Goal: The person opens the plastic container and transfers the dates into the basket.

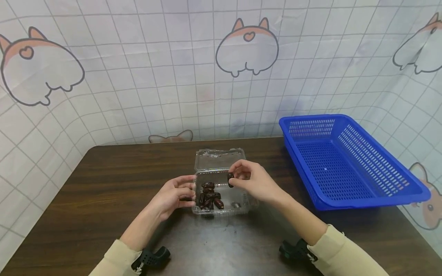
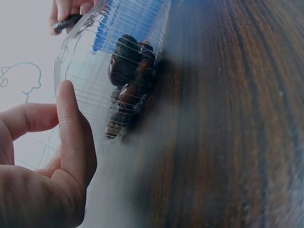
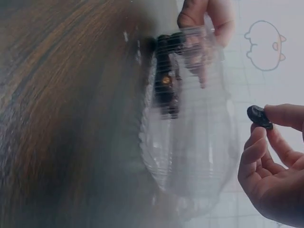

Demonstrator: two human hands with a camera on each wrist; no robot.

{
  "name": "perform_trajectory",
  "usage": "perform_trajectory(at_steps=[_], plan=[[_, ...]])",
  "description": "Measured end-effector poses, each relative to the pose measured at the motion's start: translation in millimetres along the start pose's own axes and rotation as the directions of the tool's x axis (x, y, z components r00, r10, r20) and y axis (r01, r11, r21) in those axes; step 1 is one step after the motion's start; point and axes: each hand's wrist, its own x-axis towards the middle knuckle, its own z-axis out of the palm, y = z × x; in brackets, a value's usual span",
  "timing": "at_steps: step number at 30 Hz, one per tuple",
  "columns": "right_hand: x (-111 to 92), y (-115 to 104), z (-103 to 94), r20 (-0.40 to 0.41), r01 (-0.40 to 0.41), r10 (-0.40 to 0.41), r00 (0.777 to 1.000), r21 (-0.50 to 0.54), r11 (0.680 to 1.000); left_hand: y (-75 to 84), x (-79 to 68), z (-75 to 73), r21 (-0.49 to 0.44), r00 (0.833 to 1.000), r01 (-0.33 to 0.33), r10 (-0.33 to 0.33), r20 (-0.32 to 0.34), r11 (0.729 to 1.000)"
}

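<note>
Now showing clear, ridged plastic container [image 1: 228,197], glossy oval dates [image 1: 208,196] heaped left inside; touching its left side with loosely spread left hand [image 1: 172,196], pinching single date [image 1: 230,180] in right hand [image 1: 258,181].

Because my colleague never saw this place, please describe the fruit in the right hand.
Left of the blue basket on the brown table sits a clear plastic box. Over it, the right hand pinches the dark fruit, the only one held; its neighbours lie clustered inside.
</note>
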Motion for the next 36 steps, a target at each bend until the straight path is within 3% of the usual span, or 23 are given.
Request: perform_trajectory(at_steps=[10, 27, 36], plan=[[-23, -13, -23.5, -0.035, -0.059, 0.062, 0.997, 0.091, 0.994, -2.1, -6.0, 0.1, -0.013, 1.0, 0.018, -0.018, -0.003, 1.0], [-52, -20, -79.4, -0.135, -0.062, 0.073, 0.988, 0.084, 0.995, -0.3, -9.3, -3.7, -0.002, 0.999, 0.007, -0.007, 0.038, 1.0], [-68, -13, -107.5, -0.216, -0.071, 0.08, 0.973, 0.05, 0.996, 2.0, -8.1, -2.4, 0.004, 0.999, 0.001, -0.002, 0.036, 1.0]])
